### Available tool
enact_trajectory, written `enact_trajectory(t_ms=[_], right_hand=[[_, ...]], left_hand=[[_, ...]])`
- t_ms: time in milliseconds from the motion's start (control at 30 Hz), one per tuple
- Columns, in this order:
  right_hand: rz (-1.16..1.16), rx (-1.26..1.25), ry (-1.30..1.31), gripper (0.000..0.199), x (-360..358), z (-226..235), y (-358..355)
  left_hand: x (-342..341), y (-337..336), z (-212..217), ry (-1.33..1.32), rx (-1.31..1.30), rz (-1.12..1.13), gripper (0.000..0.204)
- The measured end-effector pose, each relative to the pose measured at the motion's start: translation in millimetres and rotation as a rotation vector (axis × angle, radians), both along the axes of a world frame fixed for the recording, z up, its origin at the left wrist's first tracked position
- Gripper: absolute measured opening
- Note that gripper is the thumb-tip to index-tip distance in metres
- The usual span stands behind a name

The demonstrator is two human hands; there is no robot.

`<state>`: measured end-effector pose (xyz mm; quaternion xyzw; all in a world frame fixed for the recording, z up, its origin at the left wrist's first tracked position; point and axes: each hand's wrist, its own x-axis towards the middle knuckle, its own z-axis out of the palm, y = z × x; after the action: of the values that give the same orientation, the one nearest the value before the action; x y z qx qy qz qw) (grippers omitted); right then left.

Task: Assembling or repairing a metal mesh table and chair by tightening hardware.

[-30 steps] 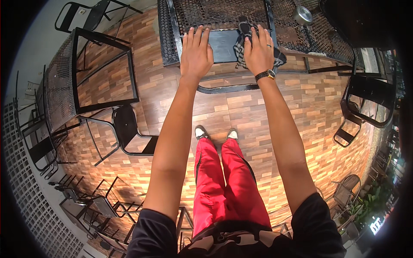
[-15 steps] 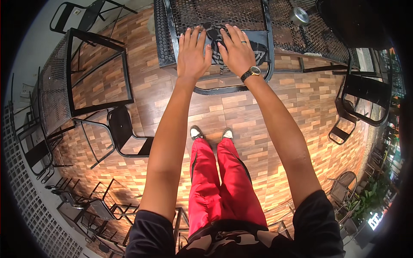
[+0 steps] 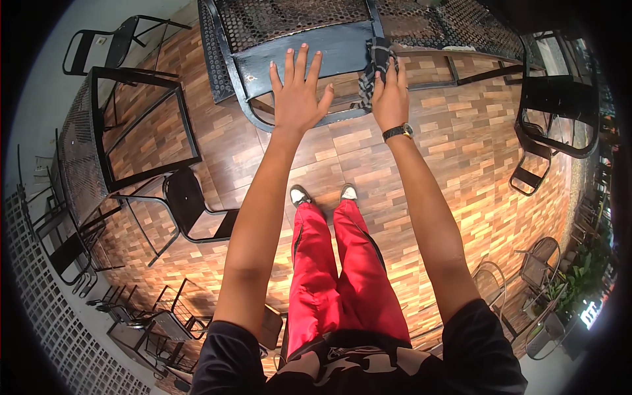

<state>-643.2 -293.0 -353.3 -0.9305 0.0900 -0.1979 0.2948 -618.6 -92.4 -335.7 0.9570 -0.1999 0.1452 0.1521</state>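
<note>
A black metal chair (image 3: 253,64) stands in front of me, its dark flat panel framed by bent tubing. Over that panel and its near edge my left hand (image 3: 297,99) is spread flat and holds nothing; whether the palm touches the metal I cannot tell. At the chair's right side my right hand (image 3: 392,97), with a dark watch on its wrist, grips a black-and-grey patterned cloth (image 3: 380,56). The cloth is folded over the right-hand tube, and part of it hangs below the fingers.
Behind the chair is a dark perforated metal table (image 3: 434,26). To the left stand another table frame (image 3: 99,131) and a black chair (image 3: 184,197). More black chairs (image 3: 556,99) are at the right, with plants (image 3: 576,289) lower down. The floor (image 3: 342,148) has a wood pattern.
The cloth has gone from the middle of the panel to the chair's right tube, with my right hand on it. The chair appears further left in view. My left hand's fingers are more spread.
</note>
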Motion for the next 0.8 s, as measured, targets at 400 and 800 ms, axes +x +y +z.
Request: enact_trajectory(t_ms=[400,800], right_hand=[[0.061,-0.060,-0.020,0.050,-4,-5,1],[0.047,-0.012,-0.015,0.051,-4,-5,8]], left_hand=[[-25,-15,-5,-0.002,0.007,0.080,0.071],[-27,-13,-8,-0.034,0.009,0.093,0.071]])
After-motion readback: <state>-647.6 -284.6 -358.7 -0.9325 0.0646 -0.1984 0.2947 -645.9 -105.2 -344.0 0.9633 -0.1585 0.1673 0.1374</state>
